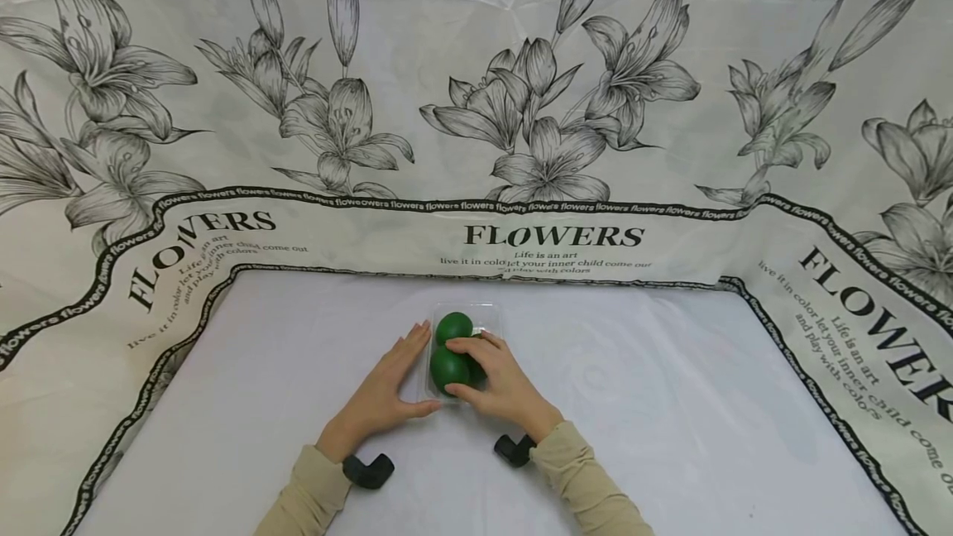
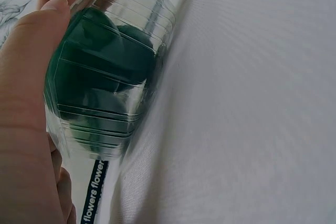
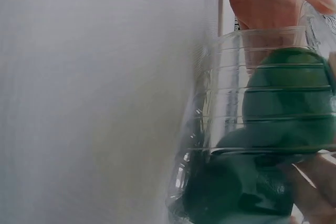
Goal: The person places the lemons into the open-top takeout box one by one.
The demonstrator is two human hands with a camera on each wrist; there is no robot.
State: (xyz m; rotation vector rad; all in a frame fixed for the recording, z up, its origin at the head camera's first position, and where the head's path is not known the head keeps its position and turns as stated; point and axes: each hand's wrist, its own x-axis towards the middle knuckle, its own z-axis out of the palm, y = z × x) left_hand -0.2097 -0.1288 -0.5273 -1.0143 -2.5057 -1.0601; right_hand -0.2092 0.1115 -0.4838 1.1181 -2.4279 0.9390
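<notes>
A clear plastic container stands on the white cloth, with smooth green balls inside. One green ball lies toward the far end; another ball sits nearer the front. Part of a third shows beneath my right hand, which pinches the nearer ball between thumb and fingers. My left hand holds the container along its left side, thumb by the near corner and fingers toward the far corner. Through the ribbed wall of the container, the left wrist view shows the balls crowded together. The right fingertips are partly hidden.
White cloth covers the tabletop around the container. A flower-printed sheet with black lettering borders the back and both sides. A black curved piece is at the left wrist, and a similar piece at the right.
</notes>
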